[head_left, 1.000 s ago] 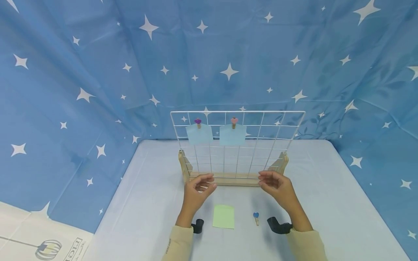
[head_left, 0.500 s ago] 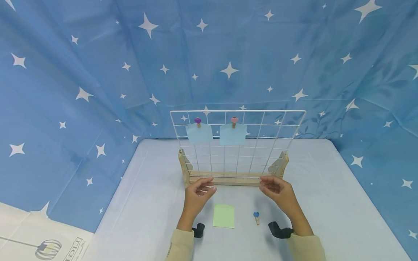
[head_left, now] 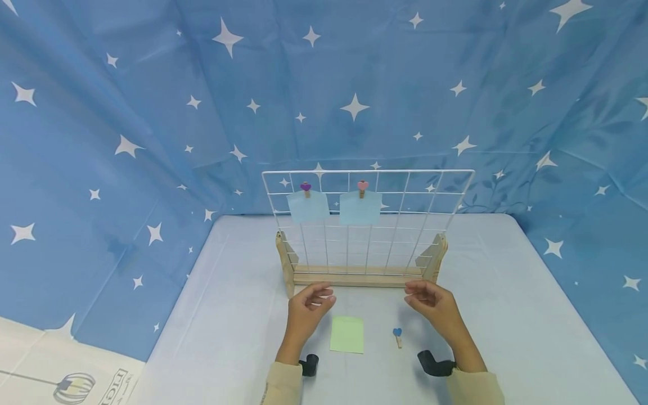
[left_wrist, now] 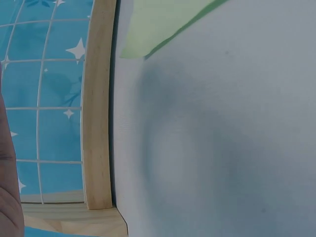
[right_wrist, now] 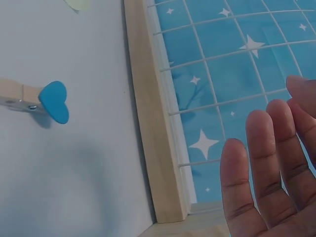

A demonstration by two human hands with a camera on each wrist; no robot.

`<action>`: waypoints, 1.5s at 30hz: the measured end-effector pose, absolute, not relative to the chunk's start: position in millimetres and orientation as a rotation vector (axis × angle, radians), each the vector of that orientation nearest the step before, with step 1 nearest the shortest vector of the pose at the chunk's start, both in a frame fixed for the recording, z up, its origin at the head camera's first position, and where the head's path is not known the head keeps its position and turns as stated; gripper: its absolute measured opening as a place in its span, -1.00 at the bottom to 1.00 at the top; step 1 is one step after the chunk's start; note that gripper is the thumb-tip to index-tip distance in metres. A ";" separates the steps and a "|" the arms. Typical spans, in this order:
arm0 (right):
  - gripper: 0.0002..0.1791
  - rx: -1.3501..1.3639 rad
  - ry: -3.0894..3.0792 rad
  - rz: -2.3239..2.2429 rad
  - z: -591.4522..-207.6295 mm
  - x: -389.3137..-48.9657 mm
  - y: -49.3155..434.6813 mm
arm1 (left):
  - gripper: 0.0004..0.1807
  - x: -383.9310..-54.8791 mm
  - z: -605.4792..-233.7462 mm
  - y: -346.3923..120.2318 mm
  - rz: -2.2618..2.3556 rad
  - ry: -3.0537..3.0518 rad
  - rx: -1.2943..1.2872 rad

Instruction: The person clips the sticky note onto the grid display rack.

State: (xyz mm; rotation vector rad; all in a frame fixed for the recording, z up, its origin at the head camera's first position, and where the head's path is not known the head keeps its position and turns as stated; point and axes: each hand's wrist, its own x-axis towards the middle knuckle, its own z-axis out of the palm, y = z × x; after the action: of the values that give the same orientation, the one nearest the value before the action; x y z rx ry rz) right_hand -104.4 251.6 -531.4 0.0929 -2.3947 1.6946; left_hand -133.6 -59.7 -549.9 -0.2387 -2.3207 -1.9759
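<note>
My left hand (head_left: 306, 309) hovers over the table with loosely bent fingers and nothing in them, left of a green sticky note (head_left: 347, 334). Over on the other side, my right hand (head_left: 434, 306) is also raised and holds nothing; its relaxed fingers (right_wrist: 261, 148) show in the right wrist view. Below and left of it lies a small wooden clothespin with a blue heart (head_left: 397, 332), seen close up in the right wrist view as a blue heart (right_wrist: 55, 102) on wood. Both hands are in front of a white wire grid (head_left: 395, 225) in a wooden stand (head_left: 354, 279).
Two light blue notes hang on the grid, the left note (head_left: 309, 208) under a purple heart clothespin (head_left: 306, 189), the right note (head_left: 360, 210) under a pink heart clothespin (head_left: 362, 188). A blue star-patterned cloth (head_left: 324, 84) backs the white table (head_left: 233, 315).
Both hands have drawn back slightly from the grid stand toward the person, still with nothing in them. The notes and clothespins have stayed where they were.
</note>
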 end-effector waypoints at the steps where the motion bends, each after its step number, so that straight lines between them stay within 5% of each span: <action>1: -0.72 0.081 -2.406 1.694 -532.2 -103.8 251.7 | -0.67 -133.0 -550.6 -59.7 -1.978 -2.323 -0.235; 45: -0.65 0.044 -2.576 1.910 -569.1 -94.3 255.8 | -0.73 -124.6 -580.3 -64.6 -1.826 -2.633 -0.134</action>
State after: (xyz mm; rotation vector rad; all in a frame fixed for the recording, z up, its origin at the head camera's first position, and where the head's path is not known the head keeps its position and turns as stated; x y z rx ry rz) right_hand -94.3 255.8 -569.1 0.0442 -2.5764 1.9101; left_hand -124.6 -64.6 -580.3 -0.1335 -2.6328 -1.8258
